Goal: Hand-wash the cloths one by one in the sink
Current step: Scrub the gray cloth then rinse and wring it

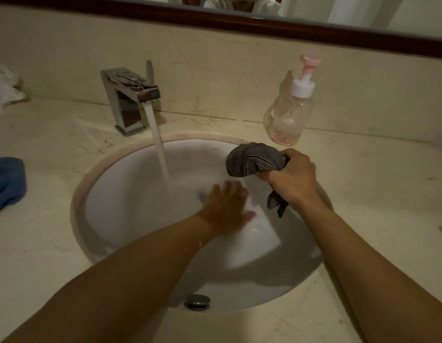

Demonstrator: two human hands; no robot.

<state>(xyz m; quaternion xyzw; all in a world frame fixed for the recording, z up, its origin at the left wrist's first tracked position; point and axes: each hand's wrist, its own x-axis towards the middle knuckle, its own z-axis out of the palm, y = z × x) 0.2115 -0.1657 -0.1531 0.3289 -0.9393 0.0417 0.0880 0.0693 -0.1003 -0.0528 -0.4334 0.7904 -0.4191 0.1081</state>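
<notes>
Bulging from right hand (292,179), grip clenched round it, grey cloth (252,158) above sink (116,194); left hand (227,209) splayed.

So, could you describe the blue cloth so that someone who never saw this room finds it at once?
Find the round white sink set in the beige counter. On the counter left of it, at the picture's edge, lies a crumpled blue cloth. It is the only blue one: the right hand grips a grey cloth, and the heap by the wall is white.
</notes>
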